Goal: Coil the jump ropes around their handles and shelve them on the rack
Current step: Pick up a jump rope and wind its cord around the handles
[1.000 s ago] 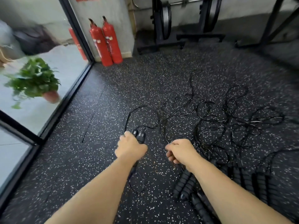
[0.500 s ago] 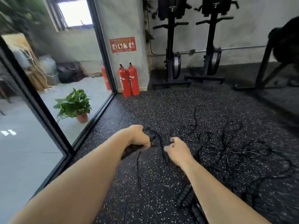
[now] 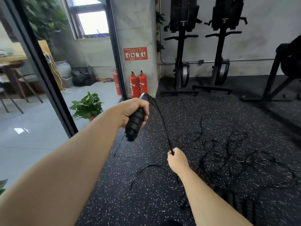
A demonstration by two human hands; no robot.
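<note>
A gym floor of black speckled rubber tiles (image 3: 179, 115) runs to a concrete wall, with red fire extinguishers (image 3: 138, 84) beyond the left hand and a potted plant (image 3: 87, 106) behind glass to its left. The left hand (image 3: 132, 110) is raised and closed round a ribbed black foam handle (image 3: 136, 126); whether a second handle sits in the same fist I cannot tell. From the handle's top the jump rope cord (image 3: 160, 123) slants down to the right hand (image 3: 177, 160), which pinches it low, above the floor. Right of that hand lies a tangle of other ropes (image 3: 231, 154), and more handles (image 3: 241, 204) lie beside the right forearm. To coil well, I judge the cord should first be drawn free of the tangle, then fed under light tension from the right hand, each turn laid snug beside the last. No rack is identifiable here.
</note>
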